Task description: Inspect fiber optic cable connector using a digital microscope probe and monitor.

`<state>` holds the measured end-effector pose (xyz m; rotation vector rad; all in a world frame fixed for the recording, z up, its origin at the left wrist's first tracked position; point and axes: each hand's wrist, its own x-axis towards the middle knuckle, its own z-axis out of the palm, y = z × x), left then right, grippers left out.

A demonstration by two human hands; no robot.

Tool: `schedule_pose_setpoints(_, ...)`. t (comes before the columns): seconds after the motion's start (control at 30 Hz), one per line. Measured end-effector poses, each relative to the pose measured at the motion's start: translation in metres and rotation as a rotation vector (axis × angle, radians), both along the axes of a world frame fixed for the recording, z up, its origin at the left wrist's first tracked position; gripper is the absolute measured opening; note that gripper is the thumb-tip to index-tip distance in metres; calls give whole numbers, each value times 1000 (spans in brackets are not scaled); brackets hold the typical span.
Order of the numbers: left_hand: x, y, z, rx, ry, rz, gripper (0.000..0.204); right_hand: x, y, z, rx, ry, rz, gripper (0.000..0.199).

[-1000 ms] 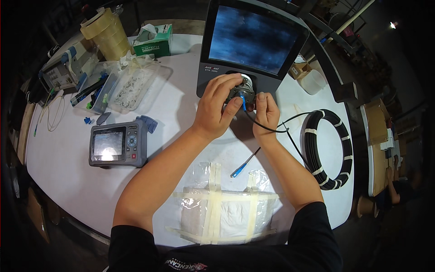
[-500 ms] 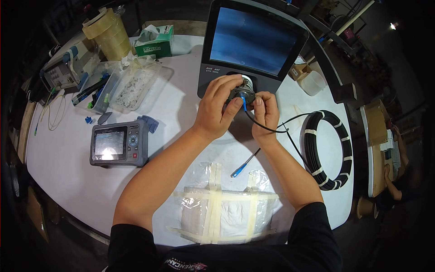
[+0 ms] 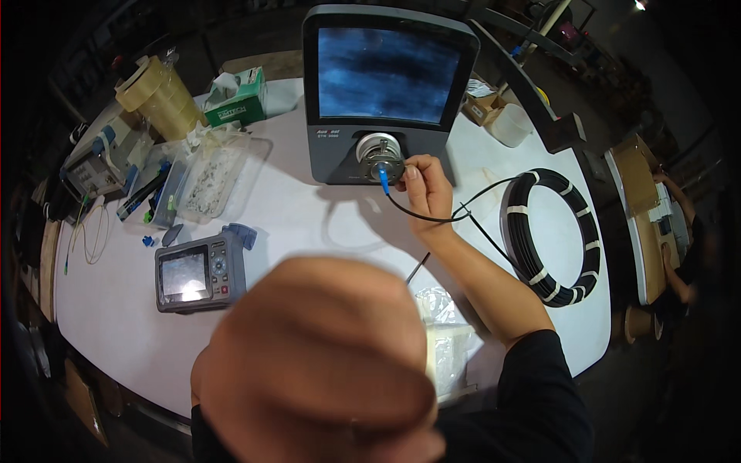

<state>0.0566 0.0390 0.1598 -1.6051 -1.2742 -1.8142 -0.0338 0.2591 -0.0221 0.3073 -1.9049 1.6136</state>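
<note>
At the front of a dark grey desktop inspection unit [image 3: 320, 147], a round metal connector holder [image 3: 370, 150] sticks out. A blue fibre connector [image 3: 384, 179] is seated in it, its black cable [image 3: 421, 218] running off to the right. My right hand [image 3: 428, 193] pinches the right edge of the holder; the exact part between thumb and finger is hidden. Very close to the camera, my left hand [image 3: 324, 347] is raised off the table and blurred, so its fingers do not show clearly. Blurry dark and blue bands fill the unit's screen [image 3: 388, 76].
A coil of black cable [image 3: 515, 231] lies at right. At left are a handheld tester [image 3: 231, 266], plastic bins [image 3: 220, 181], tape rolls [image 3: 166, 100], a tissue box [image 3: 239, 100] and a bench instrument [image 3: 96, 166]. Another person's hand [image 3: 668, 258] shows at far right.
My left hand has left the connector holder and come up close to the camera. My right hand stays at the holder. The view has shifted, and the screen's pattern has changed.
</note>
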Motion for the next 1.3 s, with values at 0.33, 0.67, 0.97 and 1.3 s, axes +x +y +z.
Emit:
schedule_pose_setpoints(0.33, 3, -41, 32, -363, 117, -469, 19, 6, 0, 1, 37, 11, -26, 21)
schedule_pose_setpoints(0.67, 28, -15, 13, -135, 22, -275, 42, 2, -1, 0, 23, -4, -18, 18)
schedule_pose_setpoints(0.97, -3, 0, 5, -97, 298, -155, 19, 3, -1, 1, 28, -13, -41, 20)
schedule_pose_setpoints(1.3, -85, 13, -42, -411, -351, 316, 32, 2, 3, -4, -66, -47, -14, 24)
